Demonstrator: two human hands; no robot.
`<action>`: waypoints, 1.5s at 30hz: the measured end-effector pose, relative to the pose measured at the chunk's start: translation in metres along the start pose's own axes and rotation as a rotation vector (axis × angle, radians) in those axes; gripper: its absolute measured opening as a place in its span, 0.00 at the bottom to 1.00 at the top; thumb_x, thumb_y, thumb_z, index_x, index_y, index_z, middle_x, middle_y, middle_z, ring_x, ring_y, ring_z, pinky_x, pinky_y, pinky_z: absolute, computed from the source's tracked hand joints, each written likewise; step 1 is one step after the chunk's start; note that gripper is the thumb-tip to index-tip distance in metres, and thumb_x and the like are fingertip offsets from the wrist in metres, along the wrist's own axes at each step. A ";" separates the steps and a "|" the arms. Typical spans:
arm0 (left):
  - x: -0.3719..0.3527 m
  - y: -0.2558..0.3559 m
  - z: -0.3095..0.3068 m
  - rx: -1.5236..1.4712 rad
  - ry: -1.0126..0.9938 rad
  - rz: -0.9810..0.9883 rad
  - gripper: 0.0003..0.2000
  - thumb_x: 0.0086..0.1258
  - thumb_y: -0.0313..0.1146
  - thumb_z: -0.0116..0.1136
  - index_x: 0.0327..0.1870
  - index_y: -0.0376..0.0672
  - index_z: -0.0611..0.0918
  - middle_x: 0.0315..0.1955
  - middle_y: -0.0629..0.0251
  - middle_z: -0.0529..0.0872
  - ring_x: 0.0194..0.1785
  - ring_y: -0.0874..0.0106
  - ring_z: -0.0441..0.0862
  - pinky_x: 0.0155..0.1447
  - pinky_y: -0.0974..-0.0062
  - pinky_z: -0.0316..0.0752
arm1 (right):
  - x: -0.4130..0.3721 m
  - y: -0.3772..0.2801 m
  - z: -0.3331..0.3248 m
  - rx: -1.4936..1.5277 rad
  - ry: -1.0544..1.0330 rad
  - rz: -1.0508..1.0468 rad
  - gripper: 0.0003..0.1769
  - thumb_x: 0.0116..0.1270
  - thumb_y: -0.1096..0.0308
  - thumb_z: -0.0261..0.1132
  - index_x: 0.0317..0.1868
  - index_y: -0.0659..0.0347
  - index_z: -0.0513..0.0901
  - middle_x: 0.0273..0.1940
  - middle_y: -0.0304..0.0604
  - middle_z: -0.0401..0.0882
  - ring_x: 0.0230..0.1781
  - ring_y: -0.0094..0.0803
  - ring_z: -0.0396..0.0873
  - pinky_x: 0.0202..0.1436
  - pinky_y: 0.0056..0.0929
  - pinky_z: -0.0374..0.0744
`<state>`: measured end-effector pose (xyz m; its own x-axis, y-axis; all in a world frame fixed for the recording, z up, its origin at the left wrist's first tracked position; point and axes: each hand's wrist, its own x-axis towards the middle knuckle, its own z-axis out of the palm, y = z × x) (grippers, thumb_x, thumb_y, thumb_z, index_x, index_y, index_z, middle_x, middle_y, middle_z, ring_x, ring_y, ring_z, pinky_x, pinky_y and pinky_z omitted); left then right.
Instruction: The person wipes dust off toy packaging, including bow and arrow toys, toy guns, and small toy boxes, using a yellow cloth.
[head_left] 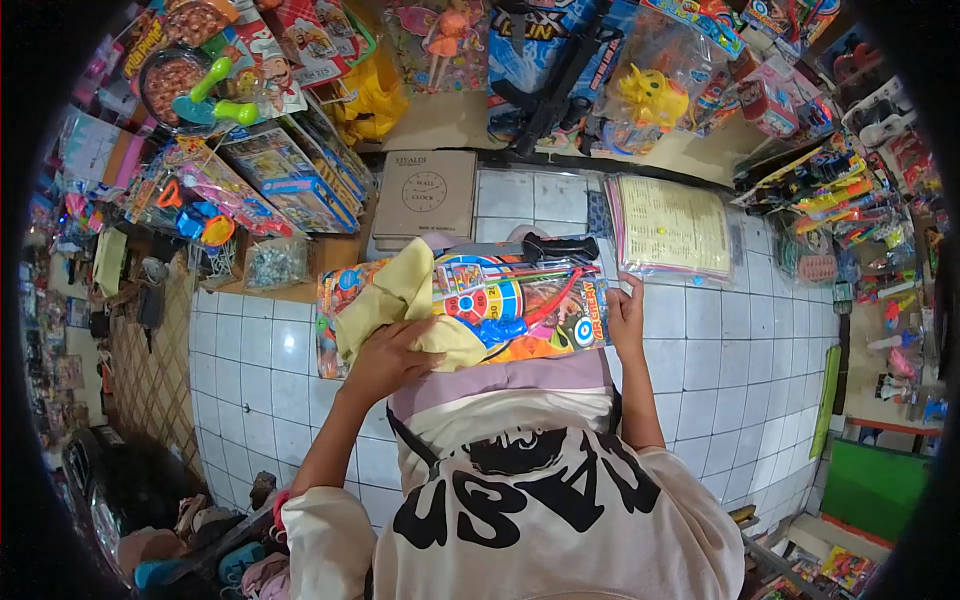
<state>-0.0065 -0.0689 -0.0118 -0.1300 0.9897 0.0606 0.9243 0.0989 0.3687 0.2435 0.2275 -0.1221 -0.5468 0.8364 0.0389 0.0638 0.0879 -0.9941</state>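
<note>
Across my lap lies a packaged archery toy set, with a round target, red and blue parts and a black piece at its top edge. My left hand presses a bunched yellow cloth onto the left part of the package, fingers closed on the cloth. At the package's right end, my right hand holds the edge between thumb and fingers.
A brown wall clock box stands beyond the package on the left. Plastic-covered yellow papers lie to the right. Packaged toys hang and stand along both sides and ahead, above white floor tiles.
</note>
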 end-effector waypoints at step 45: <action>0.496 0.014 -0.192 0.031 0.366 -0.342 0.50 0.38 0.61 0.71 0.68 0.59 0.62 0.68 0.46 0.53 0.66 0.46 0.62 0.62 0.50 0.67 | 0.006 0.014 -0.043 -0.142 0.124 0.044 0.17 0.69 0.75 0.52 0.57 0.60 0.64 0.27 0.42 0.77 0.27 0.23 0.73 0.33 0.24 0.73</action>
<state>-0.1274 0.4029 0.2017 -0.5402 0.7988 0.2648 0.8160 0.4202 0.3969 0.2770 0.2567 -0.1318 -0.4346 0.9005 0.0163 0.2070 0.1175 -0.9712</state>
